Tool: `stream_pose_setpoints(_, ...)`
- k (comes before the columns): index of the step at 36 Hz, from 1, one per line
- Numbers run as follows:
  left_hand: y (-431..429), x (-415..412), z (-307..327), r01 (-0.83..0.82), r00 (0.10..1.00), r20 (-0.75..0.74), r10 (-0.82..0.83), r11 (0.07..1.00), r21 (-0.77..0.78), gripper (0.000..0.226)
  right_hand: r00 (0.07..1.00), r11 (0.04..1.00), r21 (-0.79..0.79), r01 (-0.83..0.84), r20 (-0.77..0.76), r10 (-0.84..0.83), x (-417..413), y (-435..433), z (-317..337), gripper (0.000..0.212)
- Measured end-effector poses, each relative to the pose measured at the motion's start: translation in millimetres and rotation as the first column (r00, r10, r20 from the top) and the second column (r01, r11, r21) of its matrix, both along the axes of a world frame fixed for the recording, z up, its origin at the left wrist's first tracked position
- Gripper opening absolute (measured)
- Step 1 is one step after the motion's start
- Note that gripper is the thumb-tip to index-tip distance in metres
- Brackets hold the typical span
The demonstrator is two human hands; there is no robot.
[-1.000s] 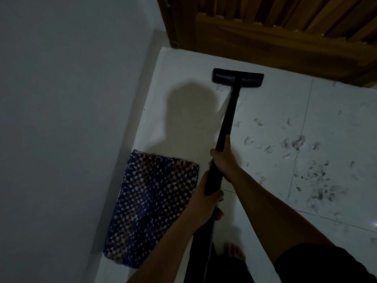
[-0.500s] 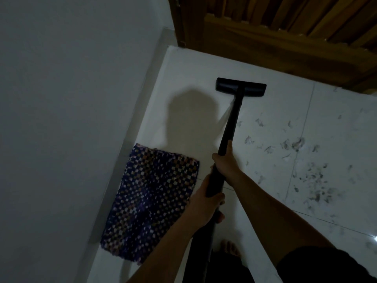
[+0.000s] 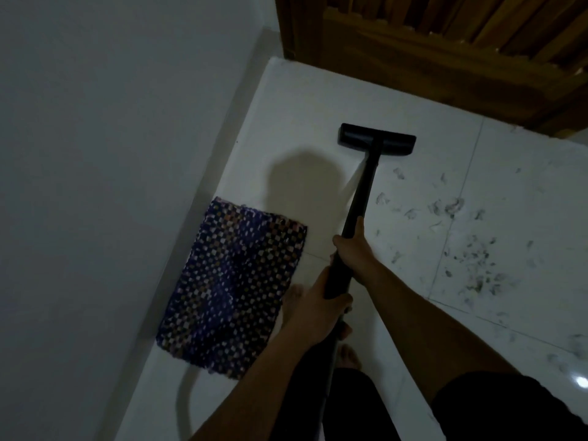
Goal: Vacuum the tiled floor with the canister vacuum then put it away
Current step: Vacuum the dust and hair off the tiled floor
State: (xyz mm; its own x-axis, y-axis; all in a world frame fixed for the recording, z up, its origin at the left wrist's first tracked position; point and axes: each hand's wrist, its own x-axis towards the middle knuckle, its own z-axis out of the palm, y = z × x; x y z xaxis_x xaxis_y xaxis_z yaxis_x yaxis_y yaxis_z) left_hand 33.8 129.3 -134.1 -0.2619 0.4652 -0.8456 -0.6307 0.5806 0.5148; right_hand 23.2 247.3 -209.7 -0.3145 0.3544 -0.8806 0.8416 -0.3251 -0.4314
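A black vacuum wand (image 3: 361, 192) runs from my hands out to its flat floor head (image 3: 376, 139), which lies on the white tiled floor (image 3: 296, 122) near the far wall. My right hand (image 3: 353, 246) grips the wand higher up. My left hand (image 3: 313, 308) grips it lower down, close to my body. Grey scraps and dust (image 3: 467, 249) are scattered over the tiles to the right of the wand. A grey hose (image 3: 184, 405) curves along the floor at the lower left. The canister is out of sight.
A purple and white woven mat (image 3: 235, 284) lies by the grey wall (image 3: 111, 186) on the left. A slatted wooden door (image 3: 445, 52) closes the far side. My bare feet (image 3: 348, 354) stand under the wand.
The floor head has slid back toward me, away from the wooden door. Both hands keep the same hold on the wand, and my view has shifted slightly.
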Motion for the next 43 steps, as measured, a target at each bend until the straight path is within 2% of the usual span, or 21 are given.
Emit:
stream_pose_setpoints(6, -3, 21, 5, -0.021, 0.997, 0.073, 0.021, 1.0, -0.003, 0.05, 0.999, 0.999, 0.001, 0.039, 0.015, -0.039, 27, -5, 7, 0.079)
stream_pose_setpoints(12, -16, 33, 8, 0.049, 0.998, 0.037, -0.048, 0.999, -0.014, 0.049, 0.993, 0.994, 0.003, 0.114, 0.026, -0.114, 46, -19, 2, 0.082)
stream_pose_setpoints(16, -34, 39, 15, 0.04, 0.997, 0.069, -0.04, 0.999, 0.001, 0.05, 0.991, 0.992, 0.016, 0.129, 0.032, -0.129, 52, -40, 5, 0.084)
stream_pose_setpoints(23, -79, 53, 20, 0.114, 0.993, -0.011, -0.114, 0.993, -0.015, 0.048, 0.989, 0.989, -0.001, 0.145, 0.031, -0.145, 67, -84, 13, 0.084)
stream_pose_setpoints(32, -130, 83, 25, 0.142, 0.99, 0.01, -0.142, 0.99, -0.015, 0.044, 0.985, 0.986, 0.015, 0.166, 0.039, -0.166, 102, -138, 12, 0.083)
stream_pose_setpoints(36, -149, 104, 36, 0.115, 0.99, 0.077, -0.115, 0.993, 0.01, 0.047, 0.979, 0.98, 0.013, 0.198, 0.052, -0.199, 126, -157, 10, 0.085)
stream_pose_setpoints(43, -168, 151, 52, 0.044, 0.991, 0.122, -0.047, 0.999, 0.03, 0.035, 0.983, 0.986, 0.013, 0.168, 0.068, -0.168, 171, -176, 20, 0.082)
